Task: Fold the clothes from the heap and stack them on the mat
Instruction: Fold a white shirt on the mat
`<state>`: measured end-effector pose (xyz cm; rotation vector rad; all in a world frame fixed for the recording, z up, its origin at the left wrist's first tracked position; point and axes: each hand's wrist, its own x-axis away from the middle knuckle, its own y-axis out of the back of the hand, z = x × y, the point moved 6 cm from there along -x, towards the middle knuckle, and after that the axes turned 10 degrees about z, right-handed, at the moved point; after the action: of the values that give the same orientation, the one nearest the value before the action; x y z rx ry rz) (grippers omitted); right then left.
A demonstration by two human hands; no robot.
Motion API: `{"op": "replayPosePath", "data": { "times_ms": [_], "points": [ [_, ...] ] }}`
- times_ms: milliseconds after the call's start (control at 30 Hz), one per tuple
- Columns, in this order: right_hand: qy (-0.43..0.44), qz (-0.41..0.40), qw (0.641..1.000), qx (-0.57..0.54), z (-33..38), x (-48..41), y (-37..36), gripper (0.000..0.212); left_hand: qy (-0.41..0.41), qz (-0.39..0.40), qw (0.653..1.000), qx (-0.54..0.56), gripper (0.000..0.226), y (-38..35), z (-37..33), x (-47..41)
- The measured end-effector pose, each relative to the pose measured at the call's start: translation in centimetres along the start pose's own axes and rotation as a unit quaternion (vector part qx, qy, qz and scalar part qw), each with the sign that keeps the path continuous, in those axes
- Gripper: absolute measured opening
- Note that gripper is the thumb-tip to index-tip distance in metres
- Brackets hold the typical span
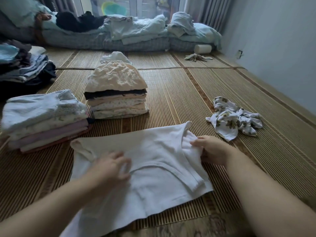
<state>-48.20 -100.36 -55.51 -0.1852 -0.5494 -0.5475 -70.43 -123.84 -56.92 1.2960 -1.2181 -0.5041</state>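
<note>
A white shirt (pixel 150 149) lies spread flat on the woven mat (pixel 188 93) right in front of me. My left hand (pixel 112 165) presses on the shirt near its neckline, fingers bent against the cloth. My right hand (pixel 211 148) pinches the shirt's right sleeve at its edge. A crumpled floral garment (pixel 234 119) lies on the mat to the right. Two folded stacks stand behind the shirt: a tall cream-topped stack (pixel 116 94) in the middle and a pale blue-topped stack (pixel 44 117) at the left.
A darker pile of folded clothes (pixel 25 65) sits at the far left. A low mattress with bedding (pixel 130 35) runs along the back by the window. A white roll (pixel 202 48) and a small rag (pixel 197 57) lie near the right wall (pixel 273 40).
</note>
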Motion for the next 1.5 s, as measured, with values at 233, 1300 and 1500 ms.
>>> {"op": "replayPosePath", "data": {
  "times_ms": [233,1300,1500],
  "points": [
    [0.008,0.005,1.000,-0.018,-1.2,3.4,1.3,0.031,0.042,0.063,0.997,0.008,0.076,-3.3,-0.6,1.0],
    [-0.079,-0.224,0.812,0.533,-3.0,-2.0,-2.4,0.083,-0.031,-0.006,0.999,-0.043,0.073,-4.7,0.4,3.9],
    [-0.090,-0.234,0.815,0.523,-2.3,-0.5,-1.1,0.090,-0.033,-0.026,0.999,-0.016,0.065,-4.9,0.4,4.0]
  ]
}}
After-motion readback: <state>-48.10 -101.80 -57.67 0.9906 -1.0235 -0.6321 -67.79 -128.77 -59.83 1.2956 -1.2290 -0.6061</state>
